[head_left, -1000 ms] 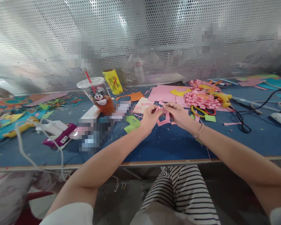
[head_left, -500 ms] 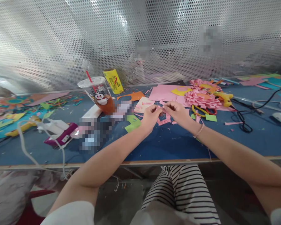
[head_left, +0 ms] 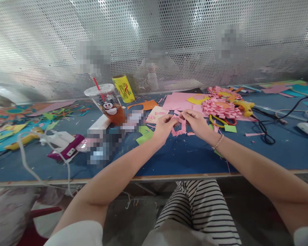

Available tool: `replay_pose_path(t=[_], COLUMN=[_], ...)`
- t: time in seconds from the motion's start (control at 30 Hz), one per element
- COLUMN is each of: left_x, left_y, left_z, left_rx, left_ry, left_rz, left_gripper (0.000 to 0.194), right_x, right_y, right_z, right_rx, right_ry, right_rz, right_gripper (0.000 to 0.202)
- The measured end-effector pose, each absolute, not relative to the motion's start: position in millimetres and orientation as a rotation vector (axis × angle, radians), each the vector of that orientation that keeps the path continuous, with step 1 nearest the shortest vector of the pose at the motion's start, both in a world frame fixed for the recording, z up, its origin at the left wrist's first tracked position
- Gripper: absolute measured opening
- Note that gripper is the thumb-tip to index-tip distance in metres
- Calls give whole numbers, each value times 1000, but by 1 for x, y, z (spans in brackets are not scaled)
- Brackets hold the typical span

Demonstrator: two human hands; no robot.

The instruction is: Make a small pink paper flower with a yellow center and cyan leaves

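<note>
A cut strip of pink paper (head_left: 180,132) hangs bent below my fingertips, just over the blue table. My left hand (head_left: 164,128) pinches one side of it between thumb and fingers. From the other side my right hand (head_left: 195,123) is closed, thumb against fingertips, at the paper's upper edge. Both hands' fingertips nearly meet, and they hide part of the strip. Beyond the left hand lies a cream sheet (head_left: 157,114) with small pink pieces on it. Scissors with yellow and red handles (head_left: 222,122) rest right of my right hand.
A drink cup (head_left: 111,106) with a red straw stands to the left, near a yellow packet (head_left: 124,89). Pink paper flowers (head_left: 220,108) and a yellow glue gun (head_left: 245,107) lie at the right, with cables (head_left: 264,128). A perforated metal screen (head_left: 179,41) rises behind the table.
My right fingertips have drawn slightly away from the left ones and up. More of the pink paper strip shows between and below the hands.
</note>
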State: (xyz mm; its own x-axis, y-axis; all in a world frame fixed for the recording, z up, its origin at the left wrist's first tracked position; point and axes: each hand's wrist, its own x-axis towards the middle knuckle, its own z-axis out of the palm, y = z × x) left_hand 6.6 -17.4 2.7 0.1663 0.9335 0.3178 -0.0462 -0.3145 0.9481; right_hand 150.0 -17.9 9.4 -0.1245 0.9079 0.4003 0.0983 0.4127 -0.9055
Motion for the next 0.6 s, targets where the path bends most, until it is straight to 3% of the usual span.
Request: replay_pose_path(t=[0.23,0.6], left_x=[6,7], left_y=[-18,-20], left_z=[4,5], left_rx=[1667,1626], left_ry=[925,931], left_rz=[1296,1282], left_gripper=[15,8], right_x=[148,147], right_y=[-19,-24], right_z=[9,15], right_rx=[-800,-832], right_ry=[-1284,-1215], right_rz=[1323,1445], right_gripper=[19,21])
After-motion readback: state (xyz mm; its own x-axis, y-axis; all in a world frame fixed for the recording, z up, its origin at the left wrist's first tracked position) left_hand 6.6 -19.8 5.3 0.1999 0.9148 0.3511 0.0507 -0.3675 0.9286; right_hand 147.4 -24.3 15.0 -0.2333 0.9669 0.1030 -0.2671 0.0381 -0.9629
